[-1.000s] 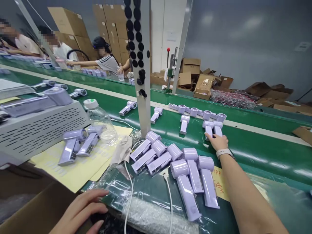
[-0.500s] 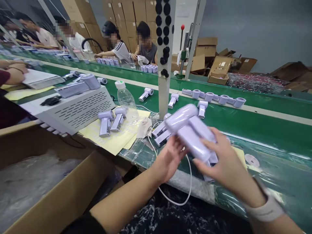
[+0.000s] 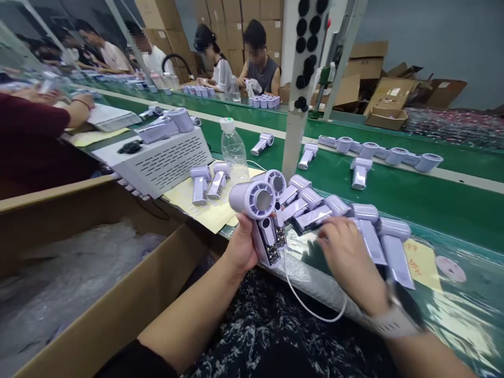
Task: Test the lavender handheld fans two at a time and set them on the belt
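Observation:
My left hand [image 3: 241, 245] is closed around the handles of two lilac handheld fans [image 3: 260, 210], held upright with their round heads facing me, above the table's front edge. My right hand [image 3: 346, 257] reaches palm-down, fingers together, onto a row of more lilac fans [image 3: 370, 226] lying on the green table; whether it grips one is hidden. A white cable [image 3: 307, 304] loops down from the table near my lap.
A clear water bottle [image 3: 234, 149] and a white vented machine [image 3: 157, 163] stand left on yellow sheets. A white post [image 3: 297, 89] rises behind the fans. More fans lie on the green conveyor [image 3: 433, 199]. An open cardboard box [image 3: 90, 283] sits at my left. Other people work across the belt.
My left hand took over the two fans from my right and turned them upright. My right hand let go and dropped onto the fans lying on the table. The camera swung left.

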The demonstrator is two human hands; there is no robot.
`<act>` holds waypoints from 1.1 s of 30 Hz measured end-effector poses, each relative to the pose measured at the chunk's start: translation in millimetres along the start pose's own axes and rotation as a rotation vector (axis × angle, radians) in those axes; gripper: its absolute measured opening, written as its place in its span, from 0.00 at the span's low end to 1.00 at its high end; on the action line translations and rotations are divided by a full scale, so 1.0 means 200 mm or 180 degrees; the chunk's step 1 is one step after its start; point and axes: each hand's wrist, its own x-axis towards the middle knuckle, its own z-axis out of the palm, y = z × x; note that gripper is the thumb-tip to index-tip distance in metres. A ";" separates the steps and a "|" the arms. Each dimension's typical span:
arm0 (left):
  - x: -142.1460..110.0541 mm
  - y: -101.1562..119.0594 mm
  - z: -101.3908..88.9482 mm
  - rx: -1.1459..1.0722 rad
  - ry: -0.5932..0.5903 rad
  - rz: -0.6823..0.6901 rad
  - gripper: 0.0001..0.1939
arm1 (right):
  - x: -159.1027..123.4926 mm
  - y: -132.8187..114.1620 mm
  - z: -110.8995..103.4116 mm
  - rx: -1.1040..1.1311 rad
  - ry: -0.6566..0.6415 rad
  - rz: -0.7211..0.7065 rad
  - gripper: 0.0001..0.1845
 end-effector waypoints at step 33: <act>0.00 0.05 0.26 -0.1737 0.0198 -0.0113 0.35 | -0.22 -0.21 0.01 0.2314 -0.0325 0.0324 0.19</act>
